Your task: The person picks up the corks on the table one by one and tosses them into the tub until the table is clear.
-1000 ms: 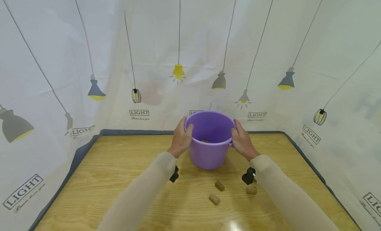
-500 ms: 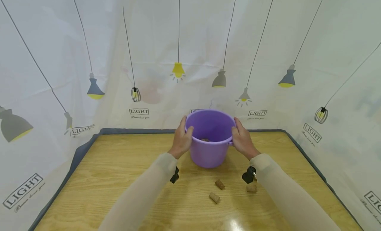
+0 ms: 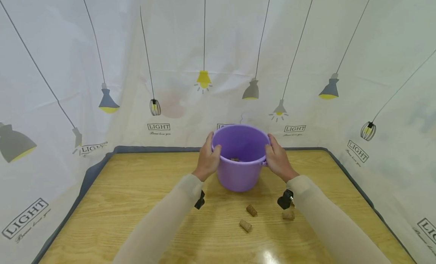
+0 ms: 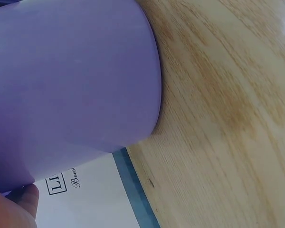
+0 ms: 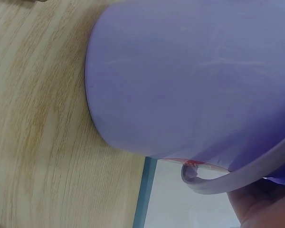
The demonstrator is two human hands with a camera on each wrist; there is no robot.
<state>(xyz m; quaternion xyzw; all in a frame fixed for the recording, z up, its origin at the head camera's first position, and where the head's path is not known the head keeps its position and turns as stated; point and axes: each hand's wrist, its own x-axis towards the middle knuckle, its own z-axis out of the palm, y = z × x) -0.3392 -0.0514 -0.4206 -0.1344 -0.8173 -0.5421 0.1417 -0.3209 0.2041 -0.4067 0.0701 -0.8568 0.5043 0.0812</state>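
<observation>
A purple plastic bucket (image 3: 240, 177) stands upright on the wooden table, near its back edge. My left hand (image 3: 207, 160) grips the rim on the left side, thumb over the edge. On the opposite side my right hand (image 3: 279, 161) holds the rim beside the handle joint. Inside the bucket a bit of cork (image 3: 234, 159) shows at the bottom; the rest of the inside is hidden by the front wall. The right wrist view shows the bucket's handle (image 5: 228, 183) hanging along its side by the fingers.
On the table (image 3: 143, 188) in front of the bucket lie a darker cork (image 3: 251, 210) and a lighter cork (image 3: 245, 225). Another cork (image 3: 288, 215) lies by the right forearm, partly covered by the wrist camera. A white curtain (image 3: 177, 86) printed with lamps surrounds the table.
Both hands keep their hold on the bucket's rim, and the bucket and corks stay in place. Only the head view has shifted very slightly.
</observation>
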